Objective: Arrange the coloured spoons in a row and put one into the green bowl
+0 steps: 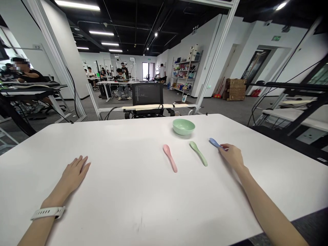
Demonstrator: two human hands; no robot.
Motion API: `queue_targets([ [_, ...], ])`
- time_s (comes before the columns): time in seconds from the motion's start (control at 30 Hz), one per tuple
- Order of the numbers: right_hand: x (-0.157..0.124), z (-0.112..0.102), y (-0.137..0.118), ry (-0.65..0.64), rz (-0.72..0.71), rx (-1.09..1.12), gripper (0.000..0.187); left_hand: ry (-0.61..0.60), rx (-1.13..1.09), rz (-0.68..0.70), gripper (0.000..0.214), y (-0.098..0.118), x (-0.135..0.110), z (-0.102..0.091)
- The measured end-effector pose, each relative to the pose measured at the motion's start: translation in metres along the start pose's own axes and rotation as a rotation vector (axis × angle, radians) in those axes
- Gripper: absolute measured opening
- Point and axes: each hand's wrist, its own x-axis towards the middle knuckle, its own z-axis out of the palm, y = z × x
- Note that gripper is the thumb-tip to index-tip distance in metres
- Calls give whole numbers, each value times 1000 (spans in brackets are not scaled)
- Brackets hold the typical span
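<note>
Three plastic spoons lie in a row on the white table (133, 191): a pink spoon (170, 158), a green spoon (198, 153) and a blue spoon (214, 143). Behind them stands a pale green bowl (183, 126). My right hand (232, 156) rests at the right with its fingers pinched round the blue spoon's handle; the spoon's bowl end shows beyond the fingertips. My left hand (73, 173) lies flat and open on the table at the left, with nothing in it. A white band sits on that wrist.
A black mesh chair (148, 97) stands behind the table's far edge. White frame posts rise at the back left and right. Other desks with seated people fill the room behind, a shelf unit (185, 72) stands at the far wall, and a dark rack (294, 92) is at the right.
</note>
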Motion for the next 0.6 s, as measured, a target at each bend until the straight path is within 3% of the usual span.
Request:
queue_targets([
  [0.47,0,1,2,1,5,28,52,3,3,-1,88,-1,0,4],
  [0.6,1,2,3,5,1,29,52,52,-8,7,82,-4,1,7],
])
